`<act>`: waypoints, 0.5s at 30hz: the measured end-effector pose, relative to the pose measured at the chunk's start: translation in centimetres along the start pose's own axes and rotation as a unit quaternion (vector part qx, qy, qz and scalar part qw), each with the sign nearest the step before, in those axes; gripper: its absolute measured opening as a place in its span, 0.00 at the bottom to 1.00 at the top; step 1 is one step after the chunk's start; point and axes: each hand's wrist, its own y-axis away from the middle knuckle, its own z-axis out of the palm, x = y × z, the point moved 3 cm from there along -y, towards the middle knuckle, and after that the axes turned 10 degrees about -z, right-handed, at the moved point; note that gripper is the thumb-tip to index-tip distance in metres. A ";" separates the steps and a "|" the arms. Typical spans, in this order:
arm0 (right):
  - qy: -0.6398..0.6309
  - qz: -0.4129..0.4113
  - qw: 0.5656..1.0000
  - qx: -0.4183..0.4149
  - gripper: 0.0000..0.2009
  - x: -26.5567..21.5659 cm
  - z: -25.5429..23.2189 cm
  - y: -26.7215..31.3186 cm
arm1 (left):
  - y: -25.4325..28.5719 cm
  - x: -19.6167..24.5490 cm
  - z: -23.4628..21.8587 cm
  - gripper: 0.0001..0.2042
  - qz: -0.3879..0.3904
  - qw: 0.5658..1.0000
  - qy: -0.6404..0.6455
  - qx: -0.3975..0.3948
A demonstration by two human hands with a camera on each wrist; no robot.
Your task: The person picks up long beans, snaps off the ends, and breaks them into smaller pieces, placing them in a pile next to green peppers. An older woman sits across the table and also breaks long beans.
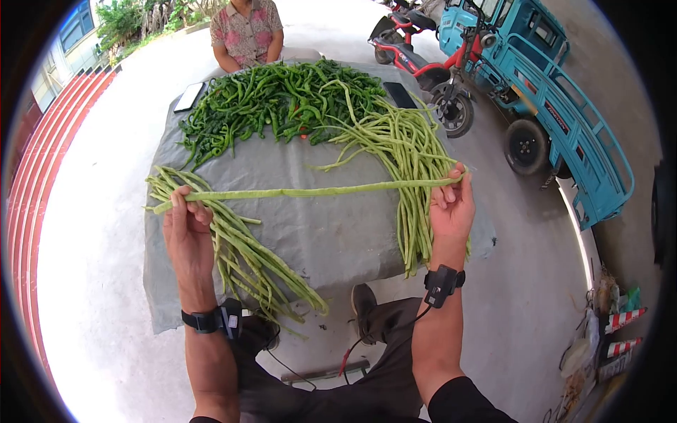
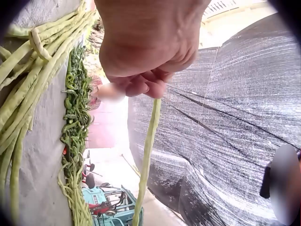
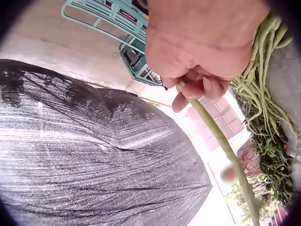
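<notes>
A single long green bean [image 1: 303,192] stretches almost straight across the table between both hands. Its left end is pinched between thumb and fingers of my left hand [image 1: 187,229], and my right hand [image 1: 453,204] pinches the other end. Below the left hand lies a loose bundle of long beans [image 1: 257,261], spread towards the table's front edge. A larger pile of long beans [image 1: 412,141] lies beyond and under the right hand. In the left wrist view the held bean [image 2: 149,146] runs down from the fingertips; the right wrist view shows its other end [image 3: 214,127] in the fingers.
A grey sheet [image 1: 331,240] covers the table. Green peppers [image 1: 282,99] are heaped at the far side, between a white phone [image 1: 188,97] and a dark phone [image 1: 400,95]. Behind them sits a person [image 1: 247,32]. A blue cargo tricycle [image 1: 557,106] and red scooter [image 1: 423,63] stand right.
</notes>
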 end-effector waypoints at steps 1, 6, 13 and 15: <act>0.003 -0.005 1.000 -0.004 0.14 -0.4 -0.1 -0.2 | -0.2 0.2 -0.4 0.14 0.001 1.000 0.005 0.004; 0.046 -0.032 0.998 -0.029 0.14 -2.0 -0.7 -0.6 | -0.9 1.2 -2.3 0.13 0.025 0.999 0.038 -0.005; 0.126 -0.062 0.990 -0.025 0.17 -3.0 -1.7 -1.3 | -0.9 1.9 -2.3 0.11 0.028 0.999 -0.018 -0.020; 0.129 -0.062 0.989 -0.022 0.18 -3.2 -2.3 -1.3 | -1.1 1.9 -2.2 0.10 0.028 0.999 -0.017 -0.029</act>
